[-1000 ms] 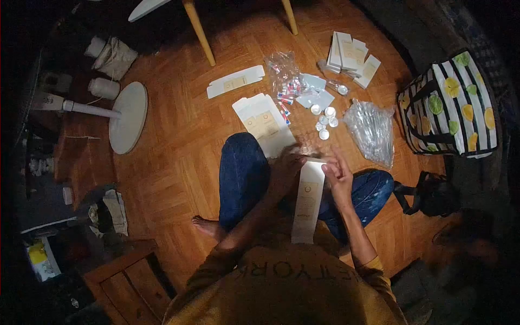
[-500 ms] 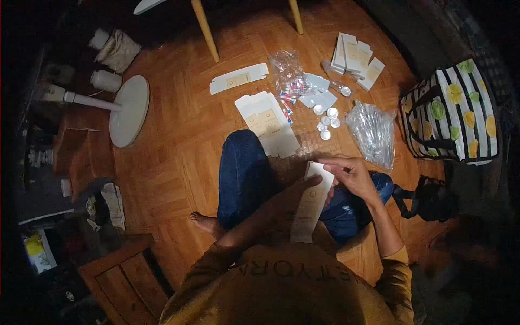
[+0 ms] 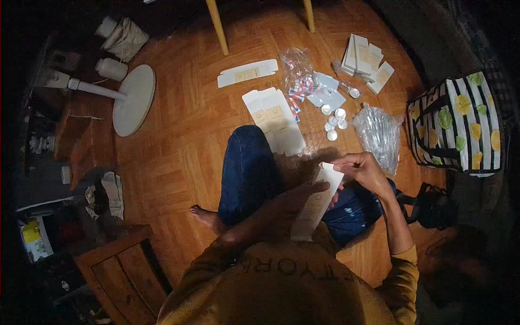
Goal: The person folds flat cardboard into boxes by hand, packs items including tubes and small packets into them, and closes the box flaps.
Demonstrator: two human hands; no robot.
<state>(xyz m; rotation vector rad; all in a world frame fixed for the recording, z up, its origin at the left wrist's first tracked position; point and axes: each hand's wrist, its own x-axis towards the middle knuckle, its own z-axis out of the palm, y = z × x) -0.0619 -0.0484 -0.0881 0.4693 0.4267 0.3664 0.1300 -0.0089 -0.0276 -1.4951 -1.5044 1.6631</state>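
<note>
A long, slim white and tan cardboard box (image 3: pixel 313 212) is tilted in front of my chest. My left hand (image 3: pixel 304 196) is closed around its side, thumb across the printed face. At the box's upper end, my right hand (image 3: pixel 362 171) pinches the edge near the end flap; its fingertips are partly hidden. Beyond my knees lie unfolded box blanks (image 3: pixel 281 135), another flat blank (image 3: pixel 248 73) and several round silver discs (image 3: pixel 332 135). Small red, white and blue tubes (image 3: pixel 295 107) lie by a clear plastic bag (image 3: pixel 297 62).
A bag of clear slender pieces (image 3: pixel 379 135) lies right of the discs, with stacked flat boxes (image 3: pixel 362 57) behind. A striped fruit-print bag (image 3: pixel 459 122) stands at right. A round white stand base (image 3: pixel 134 101) is at left, a wooden cabinet (image 3: pixel 122 276) at lower left.
The view has shifted slightly. My right hand has moved a little at the box's upper end, where the end flap now looks folded differently. My left hand keeps its hold.
</note>
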